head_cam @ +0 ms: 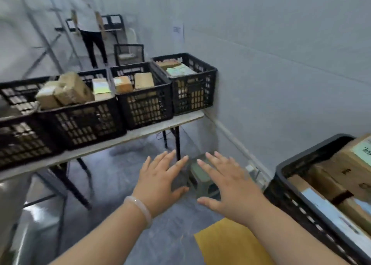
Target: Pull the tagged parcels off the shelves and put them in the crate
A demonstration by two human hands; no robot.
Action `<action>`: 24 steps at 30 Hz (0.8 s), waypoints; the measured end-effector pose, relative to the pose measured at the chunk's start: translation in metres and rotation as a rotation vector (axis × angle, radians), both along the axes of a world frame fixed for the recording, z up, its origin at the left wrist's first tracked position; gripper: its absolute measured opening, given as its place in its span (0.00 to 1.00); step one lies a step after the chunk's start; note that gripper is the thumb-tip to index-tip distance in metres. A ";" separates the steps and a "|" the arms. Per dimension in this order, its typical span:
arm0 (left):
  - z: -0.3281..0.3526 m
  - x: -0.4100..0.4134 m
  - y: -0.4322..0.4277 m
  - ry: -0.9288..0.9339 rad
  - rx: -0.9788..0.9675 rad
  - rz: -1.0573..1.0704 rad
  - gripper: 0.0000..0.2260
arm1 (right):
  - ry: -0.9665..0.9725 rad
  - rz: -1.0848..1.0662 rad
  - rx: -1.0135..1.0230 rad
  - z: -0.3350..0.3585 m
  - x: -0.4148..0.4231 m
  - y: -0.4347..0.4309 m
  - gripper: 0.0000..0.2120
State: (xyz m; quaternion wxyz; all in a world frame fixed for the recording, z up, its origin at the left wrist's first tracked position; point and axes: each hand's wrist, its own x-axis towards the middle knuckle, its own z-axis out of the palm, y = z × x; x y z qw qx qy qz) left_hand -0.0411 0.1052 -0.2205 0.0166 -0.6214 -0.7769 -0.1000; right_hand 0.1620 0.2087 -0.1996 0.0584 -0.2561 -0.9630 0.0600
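Left grip (158,182) and right grip (226,186) both spread flat, empty. Parcels (341,172) in near-right crate (311,152): stiff cardboard, probably light. Take by opposite sides.

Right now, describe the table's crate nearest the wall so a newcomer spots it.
Find the long white table at left and follow its row of black crates toward the right-hand wall. The end crate has no neighbour on its right and flat pale-green parcels on top.
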 end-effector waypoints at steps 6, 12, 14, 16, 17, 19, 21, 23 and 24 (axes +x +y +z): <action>-0.015 -0.088 -0.111 -0.006 0.014 0.368 0.35 | -0.037 0.319 0.043 -0.011 -0.131 -0.065 0.42; -0.032 -0.154 -0.199 -0.030 0.016 0.608 0.35 | -0.057 0.525 0.087 -0.015 -0.238 -0.123 0.42; -0.039 -0.175 -0.235 -0.039 0.019 0.714 0.35 | -0.051 0.615 0.094 -0.016 -0.276 -0.148 0.41; -0.048 -0.191 -0.272 -0.061 0.019 0.813 0.35 | -0.043 0.700 0.082 -0.019 -0.313 -0.175 0.41; -0.053 -0.196 -0.288 -0.072 0.016 0.850 0.35 | -0.051 0.745 0.069 -0.023 -0.328 -0.189 0.41; -0.063 -0.202 -0.318 -0.100 0.012 0.933 0.34 | -0.090 0.849 0.045 -0.033 -0.353 -0.218 0.41; -0.073 -0.206 -0.345 -0.134 0.017 1.038 0.34 | -0.138 0.958 0.033 -0.046 -0.375 -0.245 0.42; -0.084 -0.205 -0.370 -0.175 0.010 1.131 0.34 | -0.166 1.050 0.016 -0.057 -0.395 -0.267 0.43; -0.090 -0.203 -0.380 -0.198 -0.001 1.170 0.34 | -0.177 1.090 0.011 -0.062 -0.405 -0.276 0.43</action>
